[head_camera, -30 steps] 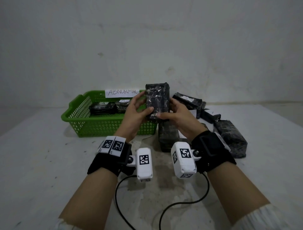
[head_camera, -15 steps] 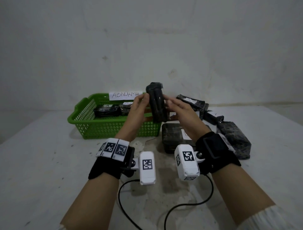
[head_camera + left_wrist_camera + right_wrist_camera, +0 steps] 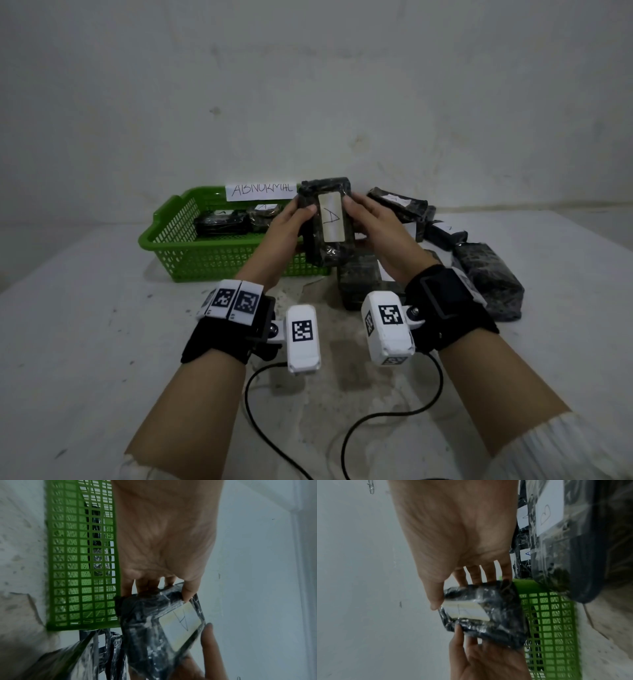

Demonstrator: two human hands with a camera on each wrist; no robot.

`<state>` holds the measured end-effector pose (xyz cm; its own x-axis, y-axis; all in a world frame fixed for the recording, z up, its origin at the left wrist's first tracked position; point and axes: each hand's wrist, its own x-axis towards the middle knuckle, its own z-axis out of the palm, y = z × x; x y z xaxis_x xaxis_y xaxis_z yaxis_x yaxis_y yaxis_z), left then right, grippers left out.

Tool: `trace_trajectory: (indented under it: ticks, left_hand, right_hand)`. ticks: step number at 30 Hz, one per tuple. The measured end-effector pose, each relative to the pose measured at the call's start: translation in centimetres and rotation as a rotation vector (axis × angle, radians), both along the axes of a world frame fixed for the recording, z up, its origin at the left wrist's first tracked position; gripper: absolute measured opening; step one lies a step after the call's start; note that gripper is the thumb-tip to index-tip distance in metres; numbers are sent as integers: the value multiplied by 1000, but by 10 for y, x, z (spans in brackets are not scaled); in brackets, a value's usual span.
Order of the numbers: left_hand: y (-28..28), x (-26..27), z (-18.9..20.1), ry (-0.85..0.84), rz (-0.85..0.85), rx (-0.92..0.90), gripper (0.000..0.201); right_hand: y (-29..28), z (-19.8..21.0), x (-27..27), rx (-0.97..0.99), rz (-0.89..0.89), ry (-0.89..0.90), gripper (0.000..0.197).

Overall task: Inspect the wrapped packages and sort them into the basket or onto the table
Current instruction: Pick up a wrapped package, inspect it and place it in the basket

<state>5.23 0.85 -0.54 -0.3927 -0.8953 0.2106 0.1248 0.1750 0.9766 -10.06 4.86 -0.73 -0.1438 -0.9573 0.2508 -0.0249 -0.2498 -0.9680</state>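
Black film-wrapped package (image 3: pixel 327 222) sits upright at the centre of the head view, held in the air just in front of the green basket (image 3: pixel 191 253), its white label (image 3: pixel 330 217) marked "A" facing the camera. The left hand (image 3: pixel 287 233) grips its left edge, thumb on the front and fingers behind; the right hand (image 3: pixel 376 229) pinches the right edge the same way. Both grips are narrow, closed on the package. More wrapped packages (image 3: pixel 486 277) lie on the table (image 3: pixel 85 342) at centre right, and two lie inside the basket under the sign (image 3: pixel 262 189) reading "ABNORMAL".

The wrap looks slick and crinkled, so a thumb could probably slide if one hand lets go early, dropping the package onto the pile below. A misread label or an overlooked flaw in the wrap would send it to the wrong side.
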Motion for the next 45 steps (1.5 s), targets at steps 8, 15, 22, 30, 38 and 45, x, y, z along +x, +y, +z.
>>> trace_trajectory:
  ticks: [8, 15, 22, 30, 38, 45]
  left_hand:
    - [2, -6, 1, -25, 58, -52, 43]
    - [-3, -7, -5, -30, 143, -66, 42]
    - [-4, -9, -6, -24, 218, -130, 57]
    - [-7, -4, -7, -117, 155, -151, 70]
    - [-7, -4, -7, -100, 123, -136, 69]
    - [-5, -3, -3, -18, 182, -195, 42]
  right_hand:
    - [1, -3, 6, -27, -86, -63, 19]
    - [2, -2, 7, -28, -88, 19, 22]
    - [3, -1, 5, 17, -7, 18, 44]
    - [-2, -5, 4, 8, -66, 65, 66]
    - [-3, -7, 3, -32, -107, 188, 84]
    - [4, 1, 6, 0, -11, 61, 30]
